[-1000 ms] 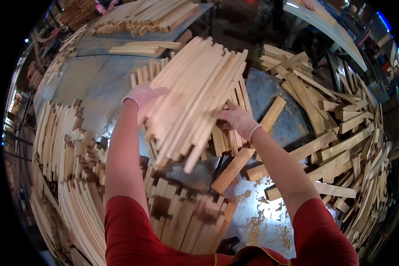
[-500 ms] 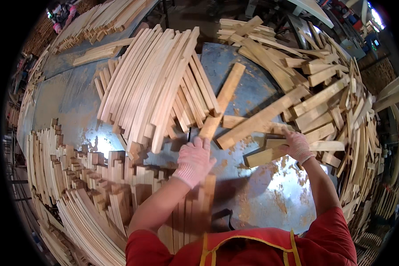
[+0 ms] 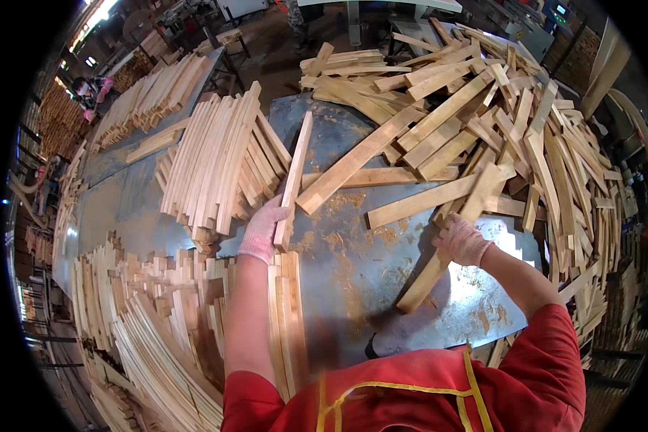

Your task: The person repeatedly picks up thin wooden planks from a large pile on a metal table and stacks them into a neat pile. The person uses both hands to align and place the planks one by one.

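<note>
My left hand (image 3: 264,232), in a pale pink knit glove, is closed round the near end of a wooden strip (image 3: 297,173), which stands tilted on its edge beside the stacked strips (image 3: 210,155). On the right, my gloved right hand (image 3: 462,241) grips a wooden board (image 3: 426,279) near its middle. That board slants from the near side of the metal table (image 3: 345,266) up to the loose pile (image 3: 439,137). Between my hands, another board (image 3: 360,158) lies diagonally with its far end on the pile.
Upright bundles of strips (image 3: 286,309) stand along the near left edge. A heap of loose pieces (image 3: 576,187) fills the right side. More strips (image 3: 151,97) lie on a far-left table, where another person (image 3: 92,93) is. Sawdust and chips are scattered over the metal.
My left hand has gone from pressing on a lying strip to holding one raised on edge. The right hand has taken hold of a board and drawn it nearer. The view has shifted.
</note>
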`<state>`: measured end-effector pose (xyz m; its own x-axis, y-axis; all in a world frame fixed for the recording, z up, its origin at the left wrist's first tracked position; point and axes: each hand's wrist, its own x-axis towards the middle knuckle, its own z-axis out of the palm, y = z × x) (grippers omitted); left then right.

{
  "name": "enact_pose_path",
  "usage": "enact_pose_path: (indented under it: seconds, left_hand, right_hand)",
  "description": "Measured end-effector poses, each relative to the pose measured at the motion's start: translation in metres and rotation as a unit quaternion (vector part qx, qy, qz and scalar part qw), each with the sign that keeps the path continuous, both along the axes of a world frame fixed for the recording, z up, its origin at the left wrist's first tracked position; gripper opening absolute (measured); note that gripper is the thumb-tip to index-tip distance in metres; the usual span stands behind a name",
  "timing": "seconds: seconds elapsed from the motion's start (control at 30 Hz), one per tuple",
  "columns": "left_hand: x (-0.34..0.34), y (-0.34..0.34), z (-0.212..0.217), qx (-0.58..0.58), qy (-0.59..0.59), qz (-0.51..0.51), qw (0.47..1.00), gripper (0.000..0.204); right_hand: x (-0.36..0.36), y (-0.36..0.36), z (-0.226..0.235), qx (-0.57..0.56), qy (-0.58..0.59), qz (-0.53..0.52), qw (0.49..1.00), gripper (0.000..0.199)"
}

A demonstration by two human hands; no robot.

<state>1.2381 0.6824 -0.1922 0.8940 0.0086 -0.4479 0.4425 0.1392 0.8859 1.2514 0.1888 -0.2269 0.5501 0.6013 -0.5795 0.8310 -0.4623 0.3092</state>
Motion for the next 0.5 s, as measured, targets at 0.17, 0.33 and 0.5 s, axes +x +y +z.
enact_pose_path:
  seconds: [0.17,0.33,0.5]
  left_hand:
    - [-0.163,-0.054,-0.024,-0.078,-0.034,0.115,0.99,0.074]
    - [-0.308,-0.137,0.0,-0.116,0.047,0.15,0.981,0.084]
    - [-0.387,-0.158,0.0,0.11,0.141,0.087,0.98,0.08]
  right_hand:
    - [-0.034,0.011,0.073,0.277,0.116,-0.231,0.925,0.083]
    - [-0.055,0.071,0.026,0.413,0.226,-0.382,0.795,0.062]
    - [-0.129,0.207,-0.028,0.356,0.33,-0.38,0.788,0.064]
